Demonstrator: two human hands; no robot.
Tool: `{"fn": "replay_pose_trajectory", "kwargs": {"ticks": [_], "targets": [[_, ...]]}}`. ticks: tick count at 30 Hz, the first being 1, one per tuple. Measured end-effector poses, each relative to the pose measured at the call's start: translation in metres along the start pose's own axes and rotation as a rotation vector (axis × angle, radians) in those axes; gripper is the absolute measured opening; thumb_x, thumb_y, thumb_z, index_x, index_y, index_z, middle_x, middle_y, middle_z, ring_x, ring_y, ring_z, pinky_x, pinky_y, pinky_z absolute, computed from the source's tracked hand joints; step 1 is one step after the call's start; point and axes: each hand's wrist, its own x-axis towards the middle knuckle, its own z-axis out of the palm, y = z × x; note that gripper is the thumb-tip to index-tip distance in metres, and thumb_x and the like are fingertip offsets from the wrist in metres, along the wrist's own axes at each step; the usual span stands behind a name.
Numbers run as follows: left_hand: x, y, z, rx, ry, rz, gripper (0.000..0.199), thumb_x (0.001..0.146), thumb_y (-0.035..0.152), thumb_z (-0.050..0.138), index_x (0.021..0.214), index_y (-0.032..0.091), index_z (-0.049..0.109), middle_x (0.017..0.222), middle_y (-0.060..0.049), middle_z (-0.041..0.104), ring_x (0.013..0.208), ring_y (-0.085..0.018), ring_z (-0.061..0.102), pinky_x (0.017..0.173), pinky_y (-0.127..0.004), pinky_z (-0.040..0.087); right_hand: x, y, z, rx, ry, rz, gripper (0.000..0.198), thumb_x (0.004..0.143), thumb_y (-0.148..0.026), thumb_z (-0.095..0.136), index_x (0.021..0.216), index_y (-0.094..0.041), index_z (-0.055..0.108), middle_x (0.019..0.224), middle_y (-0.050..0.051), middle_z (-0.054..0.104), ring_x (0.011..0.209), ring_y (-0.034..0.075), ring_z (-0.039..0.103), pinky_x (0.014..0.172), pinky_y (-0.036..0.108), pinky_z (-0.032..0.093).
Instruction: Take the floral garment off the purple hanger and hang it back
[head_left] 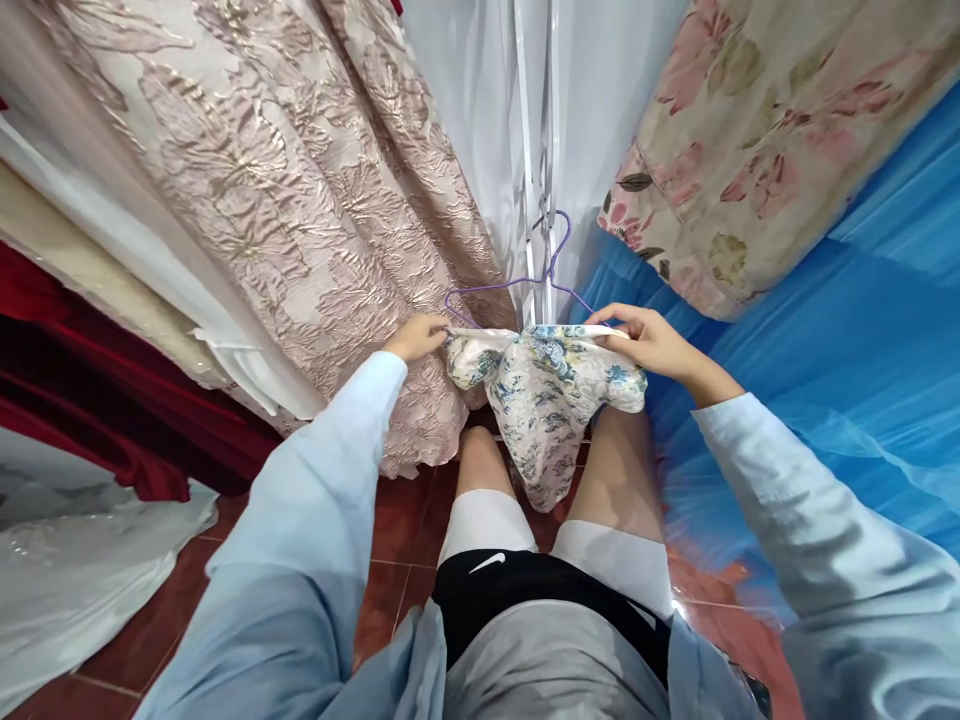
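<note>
A white dress with a blue and yellow floral print [536,420] hangs from a purple hanger [553,272] in front of my legs. My left hand [417,338] pinches the dress's upper edge by the left sleeve, close to the hanger's left end. On the other side, my right hand [641,338] has its thumb and fingers closed on the top edge near the right puffed sleeve. The hanger's hook rises toward white straps or bars [531,150]; whether it is hooked on them I cannot tell.
Pink brocade fabric [300,220] hangs close on the left, with dark red velvet [112,400] beyond it. Blue tulle [847,370] and a pink floral garment [735,150] hang on the right. White cloth [465,90] is behind. Red tiles [397,590] cover the floor.
</note>
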Motion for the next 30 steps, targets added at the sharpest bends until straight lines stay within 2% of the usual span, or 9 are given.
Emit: {"fn": "replay_pose_trajectory", "kwargs": {"ticks": [3,6,9,12,16,22,26,28,30], "targets": [[0.012,0.004,0.002,-0.042,0.067,0.026,0.018,0.062,0.009,0.055,0.063,0.018,0.070,0.072,-0.004,0.066,0.076,-0.022,0.059,0.085,-0.031,0.045,-0.002,0.003,0.001,-0.018,0.094,0.010,0.048,0.078,-0.045,0.082,0.117,-0.022,0.066,0.048,-0.011,0.041,0.041,0.008,0.029,0.045,0.022,0.021],[0.011,0.006,0.016,-0.024,0.147,0.106,0.022,0.063,0.008,0.052,0.067,0.017,0.071,0.094,-0.009,0.068,0.098,-0.025,0.061,0.099,-0.037,0.044,0.000,0.006,-0.003,-0.021,0.164,-0.005,0.038,0.081,-0.056,0.078,0.093,-0.021,0.067,0.050,-0.007,0.044,0.042,0.009,0.030,0.044,0.024,0.021],[0.005,0.004,0.030,0.075,0.274,0.112,0.020,0.068,0.009,0.052,0.070,0.016,0.071,0.106,-0.011,0.063,0.110,-0.027,0.056,0.105,-0.040,0.042,0.008,0.009,-0.010,-0.025,0.149,0.006,0.049,0.082,-0.063,0.074,0.066,-0.020,0.056,0.050,-0.005,0.041,0.045,0.008,0.029,0.044,0.024,0.019],[-0.002,-0.001,0.039,0.152,0.275,-0.006,0.026,0.075,0.010,0.051,0.082,0.016,0.075,0.104,-0.011,0.064,0.108,-0.026,0.058,0.104,-0.039,0.043,0.017,0.010,-0.011,-0.077,0.075,0.049,0.059,0.081,-0.067,0.073,0.055,-0.020,0.048,0.049,-0.005,0.037,0.047,0.008,0.027,0.046,0.026,0.018],[-0.003,-0.001,0.042,0.249,0.229,-0.246,0.033,0.084,0.013,0.047,0.095,0.017,0.078,0.099,-0.010,0.072,0.102,-0.025,0.063,0.099,-0.035,0.045,0.023,0.007,0.000,-0.112,0.097,0.096,0.064,0.081,-0.072,0.070,0.053,-0.020,0.045,0.048,-0.004,0.034,0.049,0.008,0.027,0.047,0.027,0.017],[0.028,0.005,0.030,0.289,0.281,-0.372,0.027,0.086,0.015,0.047,0.085,0.014,0.074,0.088,-0.012,0.073,0.088,-0.023,0.064,0.091,-0.033,0.046,0.027,0.002,0.017,-0.126,0.107,0.138,0.075,0.078,-0.087,0.058,0.048,-0.022,0.034,0.047,-0.005,0.026,0.048,0.007,0.022,0.046,0.027,0.014],[0.066,0.007,0.007,0.227,0.420,-0.327,0.022,0.086,0.015,0.050,0.087,0.013,0.072,0.093,-0.013,0.073,0.096,-0.025,0.063,0.098,-0.035,0.046,0.030,-0.001,0.021,-0.144,0.115,0.131,0.077,0.077,-0.088,0.057,0.048,-0.023,0.027,0.047,-0.006,0.022,0.049,0.007,0.019,0.047,0.027,0.013],[0.083,0.013,-0.001,0.155,0.470,-0.233,0.022,0.088,0.015,0.050,0.091,0.014,0.071,0.100,-0.013,0.073,0.103,-0.025,0.063,0.103,-0.036,0.045,0.030,0.000,0.020,-0.131,0.114,0.143,0.076,0.078,-0.087,0.057,0.048,-0.023,0.028,0.048,-0.005,0.023,0.049,0.007,0.020,0.047,0.027,0.015],[0.094,0.024,-0.003,0.050,0.444,-0.093,0.024,0.090,0.015,0.049,0.100,0.014,0.071,0.107,-0.012,0.072,0.107,-0.024,0.063,0.105,-0.038,0.045,0.028,0.004,0.018,-0.123,0.121,0.152,0.072,0.082,-0.084,0.055,0.051,-0.023,0.033,0.049,-0.005,0.027,0.050,0.008,0.024,0.048,0.027,0.018]]}}
